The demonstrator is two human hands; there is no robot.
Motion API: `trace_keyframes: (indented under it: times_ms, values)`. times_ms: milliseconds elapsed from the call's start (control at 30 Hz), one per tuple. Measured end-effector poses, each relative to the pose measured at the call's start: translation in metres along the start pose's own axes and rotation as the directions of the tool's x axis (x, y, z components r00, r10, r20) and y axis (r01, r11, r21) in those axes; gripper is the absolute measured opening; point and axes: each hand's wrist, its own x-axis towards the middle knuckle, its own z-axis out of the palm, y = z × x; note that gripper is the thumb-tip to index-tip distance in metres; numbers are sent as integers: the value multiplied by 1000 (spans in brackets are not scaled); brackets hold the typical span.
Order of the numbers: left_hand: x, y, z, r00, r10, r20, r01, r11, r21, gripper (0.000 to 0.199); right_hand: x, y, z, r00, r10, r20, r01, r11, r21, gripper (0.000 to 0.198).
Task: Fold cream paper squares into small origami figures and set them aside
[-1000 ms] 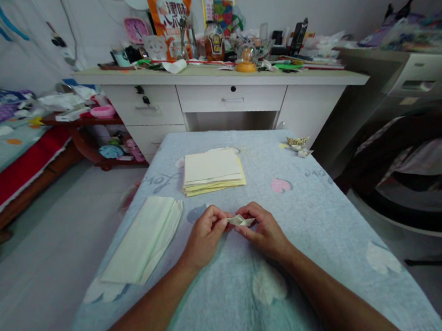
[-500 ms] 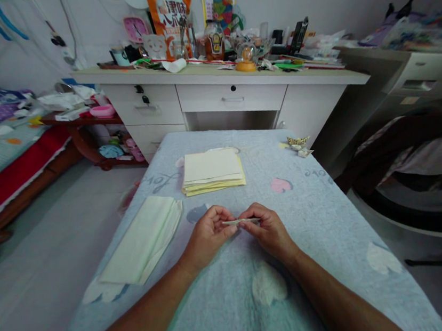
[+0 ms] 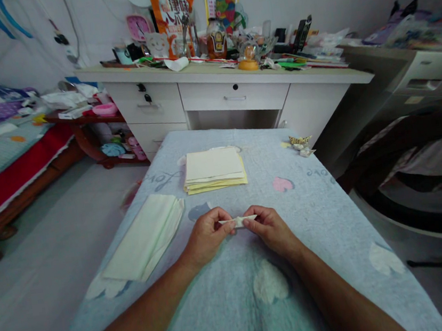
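Observation:
A small folded paper (image 3: 238, 221), pale with pointed ends, is held level between both hands above the cloth-covered table. My left hand (image 3: 210, 235) pinches its left part between thumb and fingers. On the other side, my right hand (image 3: 269, 229) is closed on the right part in the same way. Fingers hide some of the folds. Just beyond the hands lies a stack of cream and yellow paper sheets (image 3: 213, 165). Left of my left hand rests a pile of long, pale green folded paper (image 3: 143, 238).
Small folded paper pieces (image 3: 301, 144), one yellow and black patterned, sit at the table's far right corner. A blue cloth (image 3: 317, 229) covers the table. Behind it stands a cluttered white desk (image 3: 232, 97). A washing machine (image 3: 414, 163) is at right, a bed (image 3: 10, 154) at left.
The folded paper has tilted and opened slightly, so more of its face and a raised middle show. Both hands keep their pinch. The view has shifted slightly.

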Motion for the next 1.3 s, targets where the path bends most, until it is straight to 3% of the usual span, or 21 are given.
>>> trace_keyframes:
  times_ms: [367,733,800,933,1100,1200,1300]
  values:
    - [-1,2,3,999,25,-24,-21,987,160,17,-1,2,8,999,-34,-20,33,996,-81,23]
    - [-1,5,3,1000,-19,4,19,997,71,17,0,3,6,1000,-24,-15,22,992,-128,26]
    - [-2,3,3,1000,6,1,-6,1000,9,18,0,3,4,999,-24,-38,21,996,-83,27]
    - [-2,-4,1,997,77,4,-77,997,-1,40,2,5,4,997,-34,-63,40,995,90,25]
    - [0,-9,-1,997,76,-5,-76,995,67,27,2,7,6,999,-38,-34,45,971,233,18]
    - [0,-9,0,997,75,-8,-75,997,34,27,1,5,7,987,-131,-95,134,990,32,12]
    - [0,-9,0,997,79,1,-79,997,5,27,-2,-1,7,931,-318,-181,252,916,-312,3]
